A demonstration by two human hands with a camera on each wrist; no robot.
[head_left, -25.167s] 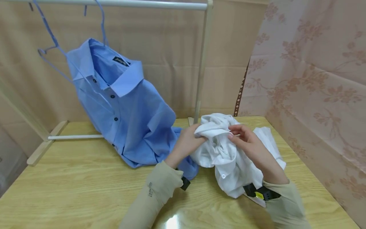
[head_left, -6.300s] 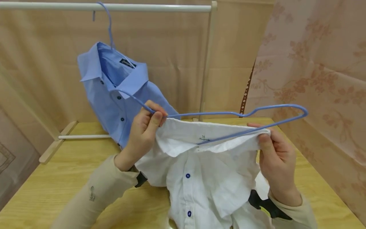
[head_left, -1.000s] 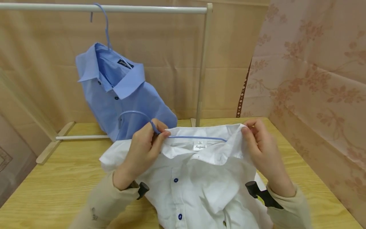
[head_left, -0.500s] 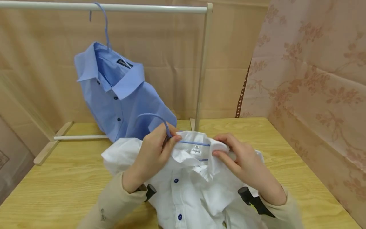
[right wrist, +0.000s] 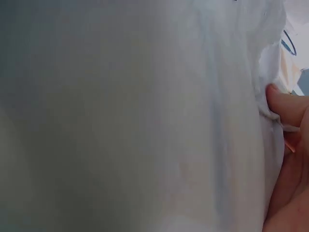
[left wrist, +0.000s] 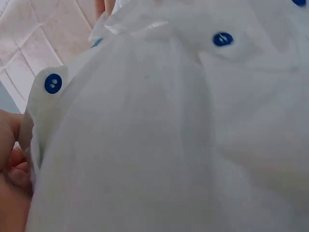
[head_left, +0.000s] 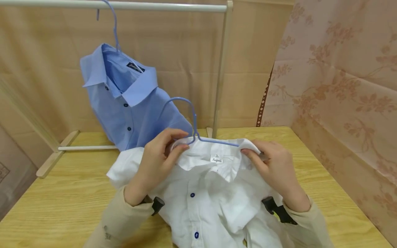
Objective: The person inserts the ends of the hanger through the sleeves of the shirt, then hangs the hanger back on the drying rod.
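Observation:
A white shirt [head_left: 214, 203] with blue buttons is spread in front of me, its collar facing up. Inside the collar sits a blue wire hanger [head_left: 217, 141], whose hook rises above the neck and curves left. My left hand [head_left: 158, 162] pinches the collar's left side between thumb and fingers, close to the hanger's neck. At the other end, my right hand [head_left: 274, 168] pinches the right side of the collar. White cloth fills most of both wrist views; the right thumb [right wrist: 285, 104] presses the fabric there. The hanger's lower part is hidden in the shirt.
A light blue shirt [head_left: 124, 100] hangs on another blue hanger from the white rail [head_left: 167, 7] of a wooden rack, its lower end reaching the table. The rack's right post [head_left: 221, 72] stands behind the white shirt. A floral curtain [head_left: 338, 86] borders the wooden table [head_left: 77, 193] on the right.
The hanger went into the white shirt's collar over the last seconds. Just now its hook rose upright and my left hand shifted from the hanger's neck to the collar; my right hand moved slightly right.

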